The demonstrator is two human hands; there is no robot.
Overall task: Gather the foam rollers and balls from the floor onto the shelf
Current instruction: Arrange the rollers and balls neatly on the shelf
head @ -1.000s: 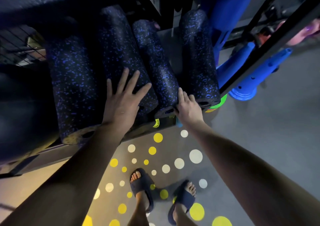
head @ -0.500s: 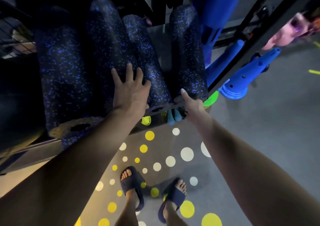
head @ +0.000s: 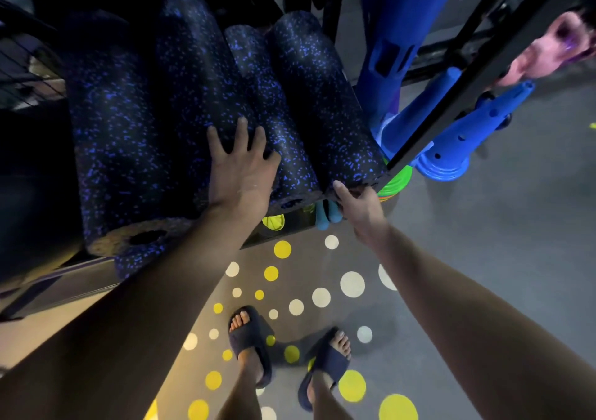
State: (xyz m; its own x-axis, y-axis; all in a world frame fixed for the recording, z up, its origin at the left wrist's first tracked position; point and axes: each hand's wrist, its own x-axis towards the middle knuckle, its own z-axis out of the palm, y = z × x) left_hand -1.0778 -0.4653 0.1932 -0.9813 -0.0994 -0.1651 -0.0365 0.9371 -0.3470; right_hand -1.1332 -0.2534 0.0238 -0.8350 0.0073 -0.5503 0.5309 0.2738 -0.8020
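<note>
Left hand (head: 240, 168) lies flat, fingers spread, palm down on the near end of the second roller (head: 196, 97) from the left, fingertips reaching toward the third roller (head: 274, 120). It grips nothing; it only presses on the foam. Right hand (head: 361, 205) is at the near end face of the fourth roller (head: 319, 103), thumb on the top edge, other fingers curled under and out of sight; whether they close on the roller I cannot tell.

No writing, brand or label can be read on anything.

Four black rollers with blue flecks lie side by side on the shelf (head: 80, 274), long axes running away from the camera. First roller (head: 113, 149), the thickest, sits farthest left, its end face with a centre hole sticking out past the shelf edge. Third and fourth touch each other along their length.

Below the shelf edge, between the hands: teal pieces (head: 327, 215) and a yellow-green item (head: 274, 221), too dim to identify. Right of the rack's black upright (head: 451, 91): blue cones (head: 458, 142), green discs (head: 396, 181) stacked at the base.

Floor (head: 483, 258) is grey with yellow and white dots. Two feet in dark slides (head: 248, 339) stand on it.
</note>
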